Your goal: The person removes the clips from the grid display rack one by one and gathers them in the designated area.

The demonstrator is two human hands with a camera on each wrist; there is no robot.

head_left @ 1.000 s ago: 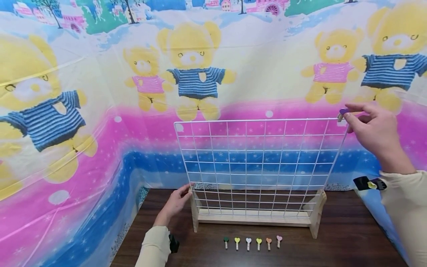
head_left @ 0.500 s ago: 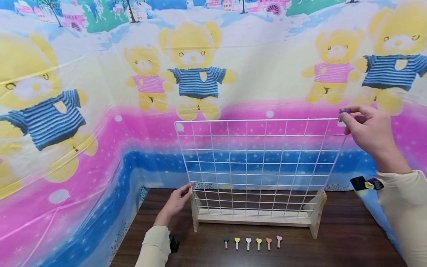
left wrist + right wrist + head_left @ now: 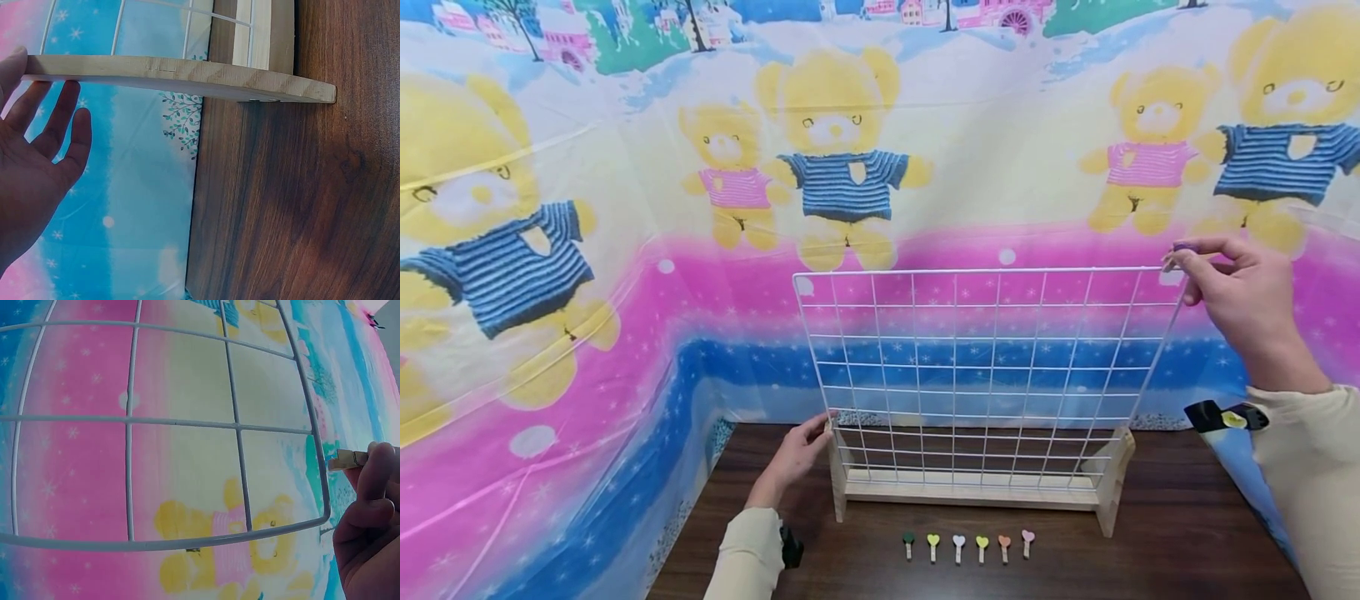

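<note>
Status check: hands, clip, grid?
Right hand pinches purple clip at wire grid top corner. Left hand steadies wooden stand. Nothing blocking.

Wire grid (image 3: 985, 367) upright in wooden stand (image 3: 973, 492), table (image 3: 1187, 533) centre. Row of six heart clips (image 3: 967, 544) at stand's 6 o'clock. Left hand (image 3: 797, 454) at stand's 9 o'clock. Right hand (image 3: 1240, 300) with clip (image 3: 1172, 254) at grid's 2 o'clock corner. Backdrop (image 3: 625, 250) behind.

Right hand (image 3: 1243, 292) pinches a clip (image 3: 1176, 252) at the grid's (image 3: 985, 375) corner.
</note>
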